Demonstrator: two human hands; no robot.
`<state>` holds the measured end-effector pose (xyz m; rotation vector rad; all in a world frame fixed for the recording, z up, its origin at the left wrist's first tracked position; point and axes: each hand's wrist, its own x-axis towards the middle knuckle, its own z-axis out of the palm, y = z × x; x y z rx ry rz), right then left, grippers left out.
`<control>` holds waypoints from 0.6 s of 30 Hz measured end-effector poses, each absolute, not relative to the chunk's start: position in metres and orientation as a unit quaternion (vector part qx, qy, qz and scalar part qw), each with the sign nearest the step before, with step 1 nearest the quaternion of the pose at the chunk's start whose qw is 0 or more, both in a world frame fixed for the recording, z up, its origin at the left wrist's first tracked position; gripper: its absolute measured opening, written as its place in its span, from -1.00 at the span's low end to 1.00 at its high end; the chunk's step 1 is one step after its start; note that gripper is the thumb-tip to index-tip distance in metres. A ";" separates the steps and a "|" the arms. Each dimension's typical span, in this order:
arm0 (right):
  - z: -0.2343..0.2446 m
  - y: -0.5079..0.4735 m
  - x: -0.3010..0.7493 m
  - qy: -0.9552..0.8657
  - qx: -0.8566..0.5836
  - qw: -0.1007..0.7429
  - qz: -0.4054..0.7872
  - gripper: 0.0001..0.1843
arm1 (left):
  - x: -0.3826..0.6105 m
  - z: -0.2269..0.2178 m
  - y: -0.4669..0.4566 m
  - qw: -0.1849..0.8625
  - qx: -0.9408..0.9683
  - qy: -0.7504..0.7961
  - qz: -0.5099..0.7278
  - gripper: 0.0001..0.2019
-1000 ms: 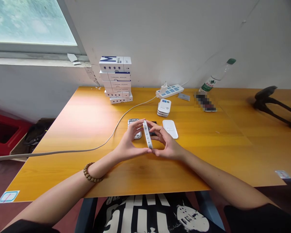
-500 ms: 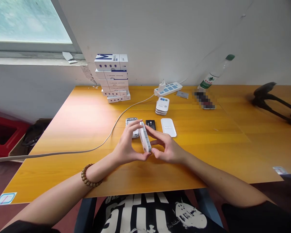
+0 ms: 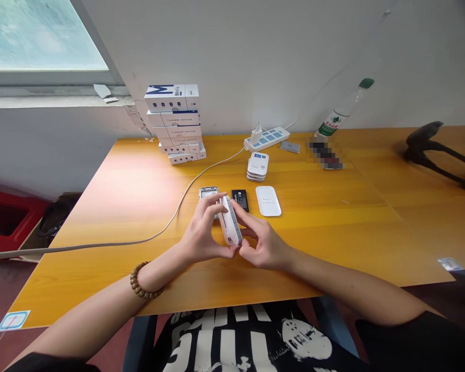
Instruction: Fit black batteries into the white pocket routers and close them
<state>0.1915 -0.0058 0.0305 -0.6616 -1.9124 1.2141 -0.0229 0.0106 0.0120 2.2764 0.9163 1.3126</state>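
Quickly: an orange wood-grain table point(image 3: 313, 248) runs out ahead of both hands, with a tower of white boxes point(image 3: 174, 124) well ahead of the left hand and a power strip point(image 3: 266, 138) ahead of the right. A grey cable point(image 3: 180, 199) passes just beyond the left hand. Nearer, ahead of the right hand, sit a small stack of white units point(image 3: 258, 166) and a flat white cover point(image 3: 268, 200). A black battery point(image 3: 239, 200) lies just ahead of the right fingertips, and an open-backed white unit point(image 3: 208, 192) lies just ahead of the left fingers, maybe touching them.

Between the hands, a white rounded device point(image 3: 229, 222) stands tilted on its long edge, held clear of the table. The left hand point(image 3: 203, 230) and right hand point(image 3: 263, 243) pinch it from opposite sides, fingers curved and not spread. Fingertips on the long edges give a steady hold and leave the M-marked face free. The fingers hide much of the device, so its far face and any seam or catch cannot be made out. A bead bracelet point(image 3: 141, 280) circles the left wrist.
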 end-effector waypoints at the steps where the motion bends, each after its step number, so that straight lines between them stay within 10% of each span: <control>1: 0.030 -0.008 0.191 -0.747 -0.268 0.380 0.475 0.14 | -0.023 0.011 0.011 0.173 0.807 0.331 0.457 -0.26; 18: 0.031 -0.011 0.187 -0.697 -0.278 0.400 0.527 0.00 | -0.025 0.000 0.021 0.199 0.774 0.276 0.534 -0.30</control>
